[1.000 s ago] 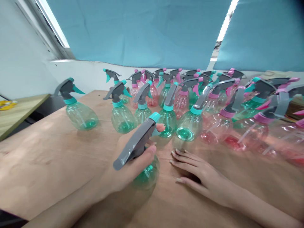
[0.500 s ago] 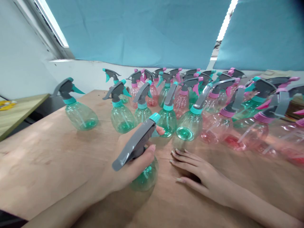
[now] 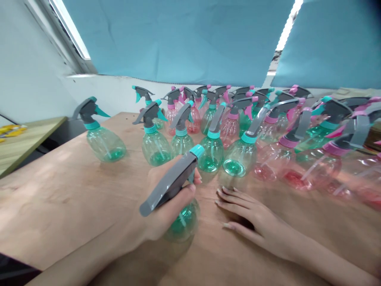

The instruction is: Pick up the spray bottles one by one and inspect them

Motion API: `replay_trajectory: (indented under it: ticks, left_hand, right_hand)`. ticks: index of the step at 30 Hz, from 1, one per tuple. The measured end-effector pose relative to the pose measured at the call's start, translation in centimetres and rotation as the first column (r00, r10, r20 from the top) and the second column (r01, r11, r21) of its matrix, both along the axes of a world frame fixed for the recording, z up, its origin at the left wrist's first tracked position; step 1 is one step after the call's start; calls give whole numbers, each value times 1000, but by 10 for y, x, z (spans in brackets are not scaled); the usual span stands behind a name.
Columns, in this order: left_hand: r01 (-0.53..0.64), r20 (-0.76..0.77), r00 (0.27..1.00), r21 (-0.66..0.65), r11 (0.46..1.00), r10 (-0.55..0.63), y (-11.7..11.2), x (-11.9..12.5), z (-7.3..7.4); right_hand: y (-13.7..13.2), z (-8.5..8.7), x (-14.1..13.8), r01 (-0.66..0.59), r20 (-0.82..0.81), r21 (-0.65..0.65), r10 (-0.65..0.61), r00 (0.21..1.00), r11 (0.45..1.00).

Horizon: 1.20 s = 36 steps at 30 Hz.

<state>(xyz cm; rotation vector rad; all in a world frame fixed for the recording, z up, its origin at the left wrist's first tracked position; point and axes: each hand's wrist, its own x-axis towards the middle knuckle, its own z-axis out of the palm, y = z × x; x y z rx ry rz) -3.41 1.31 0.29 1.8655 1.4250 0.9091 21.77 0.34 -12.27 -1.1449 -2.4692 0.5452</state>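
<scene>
My left hand (image 3: 166,212) is wrapped round the neck of a green spray bottle (image 3: 185,222) with a grey spray head and a teal nozzle. The bottle stands near the front of the wooden table, its nozzle pointing away from me and a little to the right. Fingertips curl at its trigger, which is mostly hidden behind the hand and head. To the right, my right hand (image 3: 253,218) lies palm down on the tabletop with its fingers stretched out, holding nothing. Just beyond its fingertips stands another green spray bottle (image 3: 240,157).
Several pink spray bottles (image 3: 274,159) and green ones crowd the table (image 3: 68,198) from its middle to the far right. One green spray bottle (image 3: 105,145) stands apart at the left. A lower wooden surface (image 3: 35,139) with yellow items (image 3: 12,130) lies beyond the left edge.
My left fingertips at the trigger have drawn back toward the bottle's neck. The view has shifted slightly, while my right hand stays flat on the table.
</scene>
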Motion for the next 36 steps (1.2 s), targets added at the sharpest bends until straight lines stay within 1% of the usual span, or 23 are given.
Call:
replay_trajectory:
  ticks: [5,10,15,20,23,25,29,33,36]
  left_hand:
    - [19,4,1000,-22,1000,-19,1,-4,-2]
    - [61,-3,998,40,997,-60,3,-4,0]
    - [70,38,997,2,998,-70,3,-3,-1]
    - [32,73,997,-25,999,-30,-1,-2,-4]
    - [-1,76,997,-25,1000,3,-3,0,-2]
    - [0,61,998,-33,999,2,-4,1,0]
    - [55,55,997,8,998,-56,-2,1,1]
    - [77,113,990,28,997,-80,1,0,-3]
    - [156,153,975,42,987,-161,5,0,-6]
  right_hand:
    - [0,0,-1,2,-11,-7,-2,1000,1000]
    - [0,0,0,-2,-19,0,2,1000,1000]
    - [0,-1,0,-3,-42,17,4,999,1000]
    - [0,-2,1,1,-39,14,-1,999,1000]
    - [-1,-1,0,2,-13,7,-2,1000,1000]
    - [0,-1,0,1,-9,4,-1,1000,1000]
    - [0,0,0,-1,-41,5,1,999,1000]
    - [0,-1,0,0,-38,8,1,999,1000]
    - [0,-1,0,-6,-26,16,6,1000,1000]
